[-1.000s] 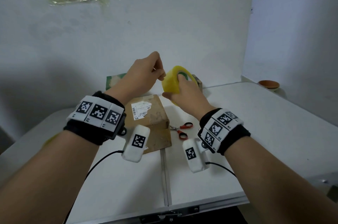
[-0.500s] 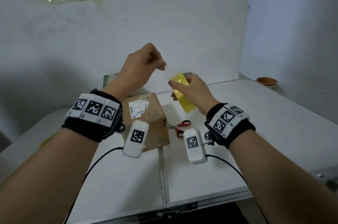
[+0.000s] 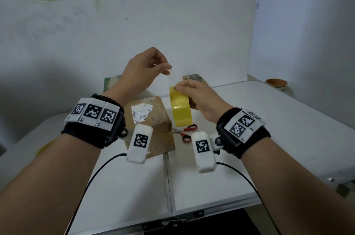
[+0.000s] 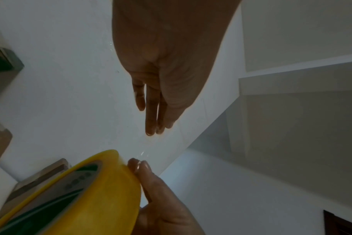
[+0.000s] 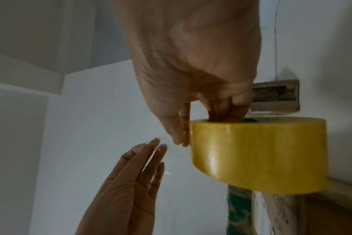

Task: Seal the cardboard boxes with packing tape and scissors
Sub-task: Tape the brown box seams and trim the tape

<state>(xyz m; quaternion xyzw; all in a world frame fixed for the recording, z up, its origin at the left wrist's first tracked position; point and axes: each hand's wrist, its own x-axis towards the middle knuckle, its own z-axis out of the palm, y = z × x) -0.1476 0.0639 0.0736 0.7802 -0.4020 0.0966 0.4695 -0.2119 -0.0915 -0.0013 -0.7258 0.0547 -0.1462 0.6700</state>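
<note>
My right hand [image 3: 187,91] grips a yellow packing tape roll [image 3: 180,112] held in the air above the table, fingers through its core [image 5: 227,114] and thumb on the outer face. My left hand [image 3: 166,67] is raised up and to the left of the roll and pinches the tape's clear free end; a short transparent strip glints between fingertips [image 4: 153,127] and roll [image 4: 103,187]. Below them a brown cardboard box [image 3: 153,119] with a white label sits on the table. Red-handled scissors [image 3: 185,132] lie to its right, untouched.
The white folding table [image 3: 259,129] has a seam down its middle. A green box [image 3: 110,83] and another small box [image 3: 194,77] stand against the back wall. A brown bowl [image 3: 276,82] sits at the far right corner. Cables hang from my wrists.
My left hand has drawn up and away from the roll, pulling out a short strip of tape. My right hand has tilted the roll and lowered it slightly.
</note>
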